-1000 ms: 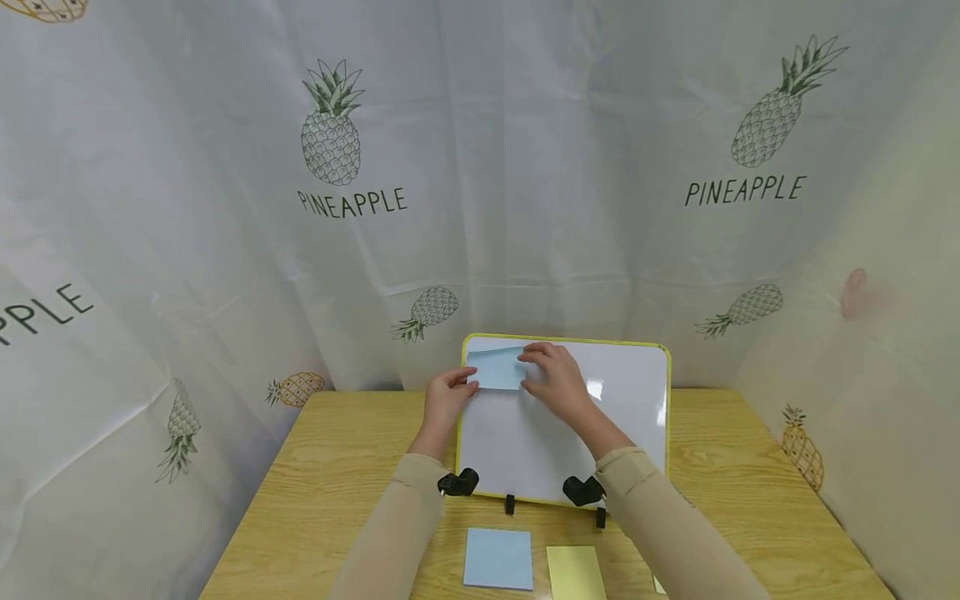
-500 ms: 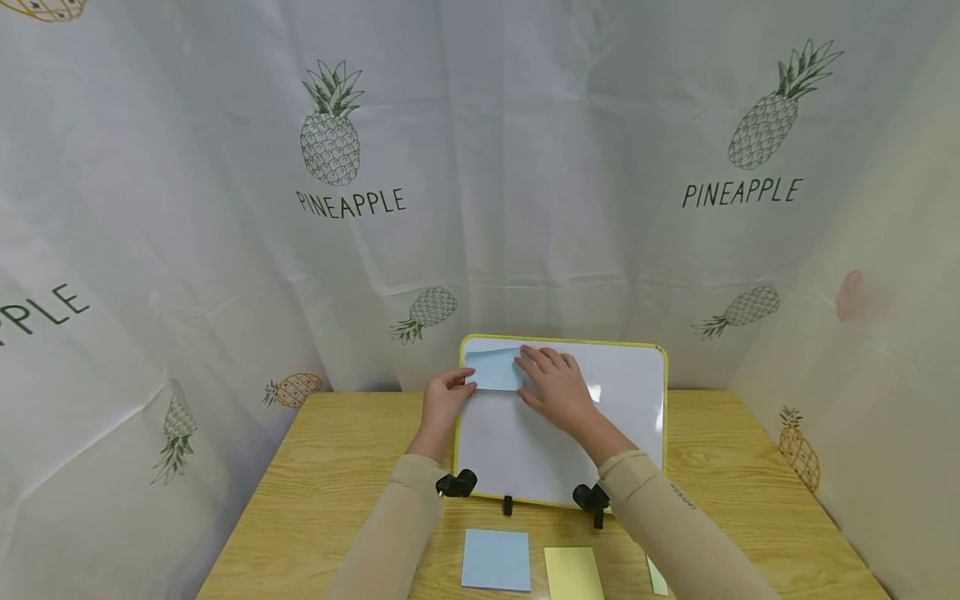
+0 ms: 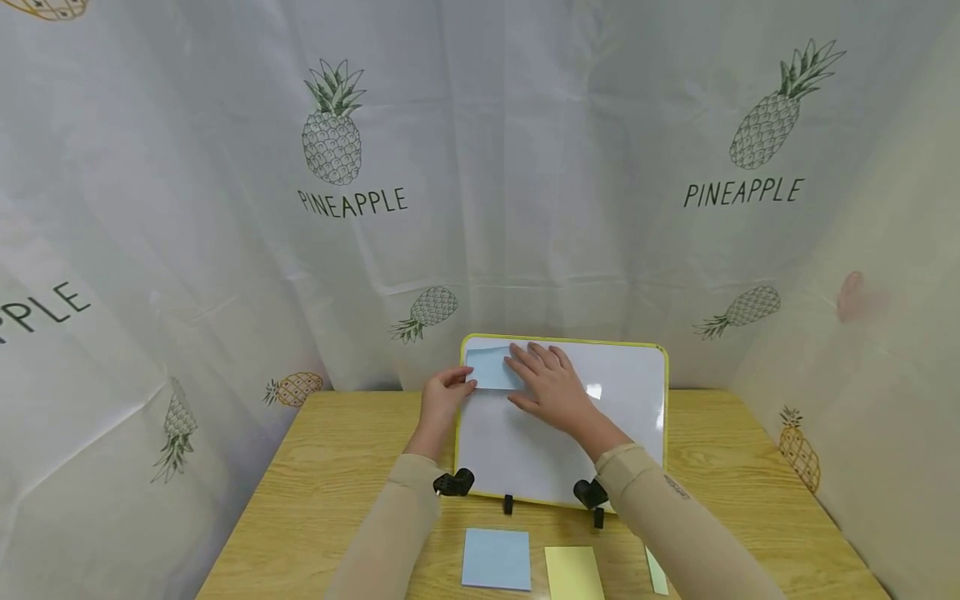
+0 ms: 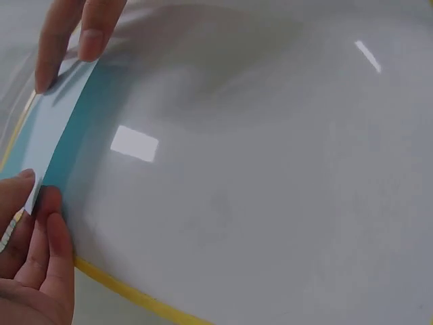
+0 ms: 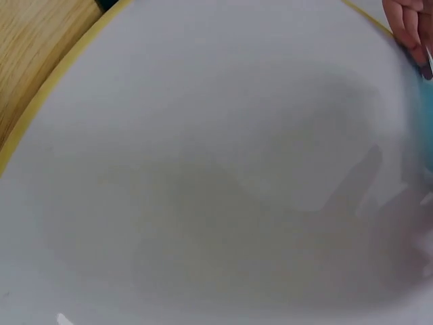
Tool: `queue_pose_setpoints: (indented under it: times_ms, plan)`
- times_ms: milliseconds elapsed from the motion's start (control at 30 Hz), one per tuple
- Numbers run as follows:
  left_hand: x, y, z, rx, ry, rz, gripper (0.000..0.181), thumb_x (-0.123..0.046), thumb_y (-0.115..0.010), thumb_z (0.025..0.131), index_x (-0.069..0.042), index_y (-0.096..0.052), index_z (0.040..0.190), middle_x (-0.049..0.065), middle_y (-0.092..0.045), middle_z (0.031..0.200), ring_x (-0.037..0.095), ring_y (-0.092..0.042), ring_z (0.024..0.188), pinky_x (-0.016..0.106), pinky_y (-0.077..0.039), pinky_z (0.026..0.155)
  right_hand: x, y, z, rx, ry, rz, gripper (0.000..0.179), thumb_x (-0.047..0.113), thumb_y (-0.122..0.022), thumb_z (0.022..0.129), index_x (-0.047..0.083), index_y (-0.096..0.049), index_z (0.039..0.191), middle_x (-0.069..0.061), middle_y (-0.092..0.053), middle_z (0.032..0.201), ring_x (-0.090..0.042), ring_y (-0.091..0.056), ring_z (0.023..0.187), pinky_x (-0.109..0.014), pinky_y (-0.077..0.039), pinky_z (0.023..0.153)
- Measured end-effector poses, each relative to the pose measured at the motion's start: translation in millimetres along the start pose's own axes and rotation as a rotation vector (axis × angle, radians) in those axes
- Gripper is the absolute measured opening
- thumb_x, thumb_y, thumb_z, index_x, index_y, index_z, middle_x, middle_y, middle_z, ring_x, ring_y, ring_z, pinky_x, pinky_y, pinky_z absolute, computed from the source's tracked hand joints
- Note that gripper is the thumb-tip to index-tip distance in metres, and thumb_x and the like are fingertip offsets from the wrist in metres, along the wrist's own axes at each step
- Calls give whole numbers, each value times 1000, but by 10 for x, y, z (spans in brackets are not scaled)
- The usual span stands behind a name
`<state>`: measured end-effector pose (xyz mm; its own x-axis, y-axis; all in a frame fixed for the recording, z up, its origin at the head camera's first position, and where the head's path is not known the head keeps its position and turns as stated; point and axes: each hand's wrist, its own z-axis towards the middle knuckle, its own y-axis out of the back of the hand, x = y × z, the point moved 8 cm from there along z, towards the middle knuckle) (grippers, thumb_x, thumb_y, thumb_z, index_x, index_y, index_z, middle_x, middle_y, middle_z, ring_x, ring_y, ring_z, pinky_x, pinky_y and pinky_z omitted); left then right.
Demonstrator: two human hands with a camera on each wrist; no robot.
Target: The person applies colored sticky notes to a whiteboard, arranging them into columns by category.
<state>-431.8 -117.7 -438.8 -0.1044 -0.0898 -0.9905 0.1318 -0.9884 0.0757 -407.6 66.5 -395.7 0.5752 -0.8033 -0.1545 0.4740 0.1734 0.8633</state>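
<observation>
A light blue sticky note (image 3: 487, 368) lies against the upper left corner of a yellow-framed whiteboard (image 3: 517, 442). My left hand (image 3: 441, 407) pinches the note's left edge between thumb and fingers. In the left wrist view, the lower edge of the note (image 4: 59, 125) stands away from the board. My right hand (image 3: 557, 393) has its fingers spread, with the fingertips touching the note's upper right part. Part of the note is hidden behind those fingers. The right wrist view shows mostly board, with my left hand (image 5: 411, 27) at the top right.
On the wooden table (image 3: 345, 483), in front of the board, lie a blue sticky note pad (image 3: 497, 558), a yellow pad (image 3: 574, 573) and a pale green one (image 3: 657, 575), partly behind my right sleeve. Black feet (image 3: 508, 504) support the board. A pineapple-print curtain (image 3: 525, 167) hangs behind.
My right hand's fingers have straightened from a pinch on the note's right edge and slid left over its upper part. My left hand keeps its pinch in place.
</observation>
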Motion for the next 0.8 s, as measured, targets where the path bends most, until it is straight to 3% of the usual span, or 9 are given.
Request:
queue_pose_setpoints:
  times_ms: [367,800]
  plan:
    - [55,102,59,-12,19,-22,27,-3,-72,87,-3,-70,114,12,-66,106,26,-65,97,33,-54,82,157,-70,179,73,-54,10,65,56,-57,93,20,-47,146,1,-34,155,-27,-38,132,-47,-29,104]
    - [-15,357,36,-9,-42,-24,27,-5,-73,87,0,-70,113,11,-69,101,24,-66,94,35,-53,82,299,-151,359,80,-64,42,67,59,-55,92,23,-44,148,4,-34,155,-25,-39,129,-46,-30,102]
